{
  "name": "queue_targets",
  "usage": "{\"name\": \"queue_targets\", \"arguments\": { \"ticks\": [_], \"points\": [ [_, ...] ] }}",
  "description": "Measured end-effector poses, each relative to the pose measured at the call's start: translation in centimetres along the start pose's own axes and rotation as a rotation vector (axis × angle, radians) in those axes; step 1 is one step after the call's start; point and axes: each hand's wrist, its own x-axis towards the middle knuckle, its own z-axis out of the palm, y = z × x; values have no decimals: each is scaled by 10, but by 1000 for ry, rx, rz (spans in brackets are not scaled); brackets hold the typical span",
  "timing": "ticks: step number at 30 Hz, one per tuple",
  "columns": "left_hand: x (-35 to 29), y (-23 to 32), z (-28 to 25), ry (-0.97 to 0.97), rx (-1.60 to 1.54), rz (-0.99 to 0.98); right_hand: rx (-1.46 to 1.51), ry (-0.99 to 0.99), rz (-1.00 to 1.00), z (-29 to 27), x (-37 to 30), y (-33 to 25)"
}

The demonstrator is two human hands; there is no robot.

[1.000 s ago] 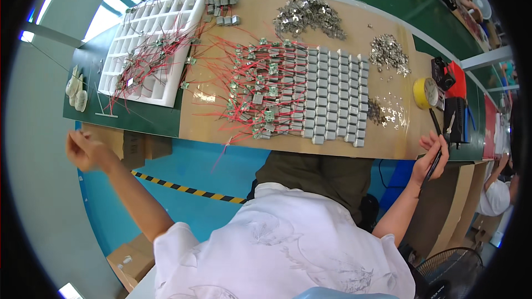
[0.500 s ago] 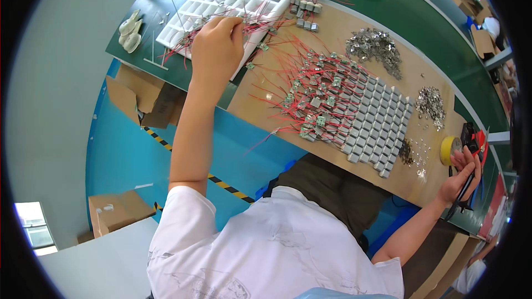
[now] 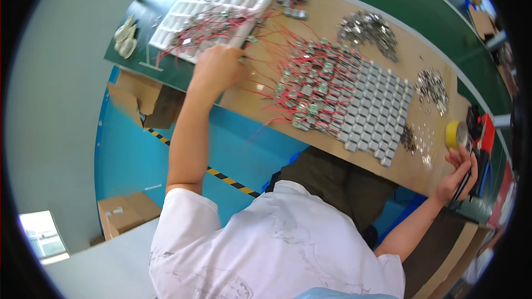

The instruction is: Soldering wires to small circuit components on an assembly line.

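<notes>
My left hand (image 3: 217, 67) is closed at the near right edge of a white divided tray (image 3: 265, 1), its fingertips turned away, so what they hold, if anything, is hidden. Small circuit boards with red wires (image 3: 213, 26) lie heaped on the tray. To the right stand close rows of grey block-shaped cells (image 3: 372, 111); more wired green boards (image 3: 310, 86) cover their left part. At the far right, my right hand (image 3: 458, 174) is closed round a slim black pen-like tool (image 3: 464, 184), beside a yellow tape roll (image 3: 455, 134).
Shiny metal tabs (image 3: 368, 32) lie in a pile at the back, with smaller metal pieces (image 3: 432, 89) further right. Red and black tools (image 3: 483, 138) rest by the tape. White gloves (image 3: 126, 39) sit left of the tray. An open cardboard box (image 3: 138, 97) is below the table's left edge.
My left hand has come down from over the heaped boards to the tray's near edge. My right hand keeps the black tool, now tilted closer along the palm. The view has shifted slightly.
</notes>
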Motion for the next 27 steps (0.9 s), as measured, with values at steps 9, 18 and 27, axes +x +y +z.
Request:
{"name": "queue_targets", "arguments": {
  "ticks": [9,18,27],
  "points": [
    [5,4,4,-106,141,84,20,-3,-27,-1,-12,-14],
    [6,-5,-20,-99,-214,187,33,-46,-49,4,-18,-16],
    [-12,-25,-46,125,-1138,-306,86,-80,-29,13,-22,-19]
  ]
}}
